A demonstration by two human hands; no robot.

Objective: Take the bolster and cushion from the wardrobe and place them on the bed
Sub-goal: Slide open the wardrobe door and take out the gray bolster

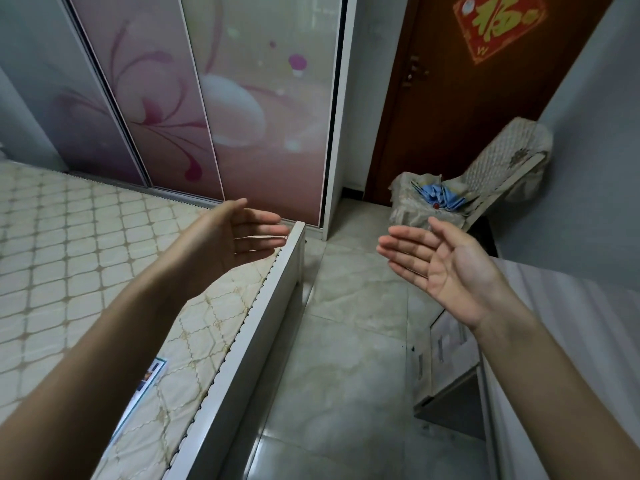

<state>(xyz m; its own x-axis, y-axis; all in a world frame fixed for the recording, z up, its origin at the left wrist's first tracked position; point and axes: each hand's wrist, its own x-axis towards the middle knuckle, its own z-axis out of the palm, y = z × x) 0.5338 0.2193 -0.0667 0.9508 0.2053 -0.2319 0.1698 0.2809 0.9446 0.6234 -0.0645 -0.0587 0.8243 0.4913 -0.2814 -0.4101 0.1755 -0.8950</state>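
Observation:
The wardrobe (221,98) stands ahead at the far side of the bed, its pink flowered sliding doors closed. The bed (69,244) with a bare quilted mattress fills the left. My left hand (228,237) is held out over the bed's near corner, palm turned right, fingers straight. My right hand (440,261) is held out over the floor, palm turned left, fingers straight. Both hands hold nothing. No bolster or cushion is in sight.
A tiled floor aisle (346,341) runs between the bed and a white cabinet (446,362) at the right. A covered chair (485,181) with a blue cloth on it stands by the brown door (450,116). A printed sheet (145,386) lies on the mattress edge.

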